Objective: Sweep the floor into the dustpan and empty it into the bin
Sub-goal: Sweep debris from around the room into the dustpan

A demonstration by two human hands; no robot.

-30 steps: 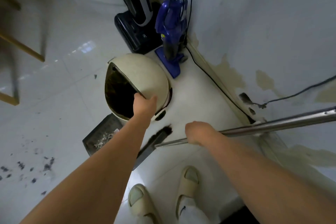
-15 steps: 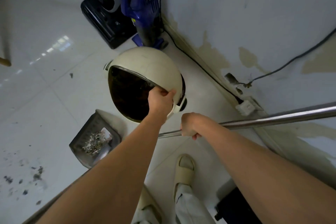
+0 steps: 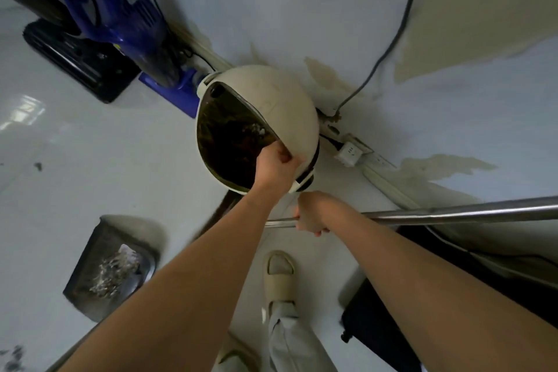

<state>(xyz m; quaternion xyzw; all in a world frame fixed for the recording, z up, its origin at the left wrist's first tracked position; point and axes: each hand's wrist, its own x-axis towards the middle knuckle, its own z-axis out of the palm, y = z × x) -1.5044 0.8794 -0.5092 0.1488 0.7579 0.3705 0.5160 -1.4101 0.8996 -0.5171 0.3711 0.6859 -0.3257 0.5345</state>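
Note:
A round cream bin [image 3: 271, 100] stands by the wall, its domed lid tipped up and the dark inside showing. My left hand [image 3: 276, 167] grips the lid's lower edge and holds it up. My right hand [image 3: 311, 216] grips a metal broom handle [image 3: 453, 213] that runs off to the right. The grey dustpan [image 3: 108, 269] lies on the floor at the lower left, with a heap of pale sweepings in it. The broom's dark head shows partly behind my left forearm.
A blue upright vacuum [image 3: 120, 18] and a black machine base [image 3: 78, 60] stand left of the bin. A power strip [image 3: 348, 152] and a cable [image 3: 392, 39] lie along the skirting. Dark crumbs [image 3: 13, 356] dot the tiles at lower left. My sandalled foot [image 3: 279, 275] is below the hands.
The view has closed in on the bin and swung right. My left hand has lifted the lid wider. The dustpan stays on the floor.

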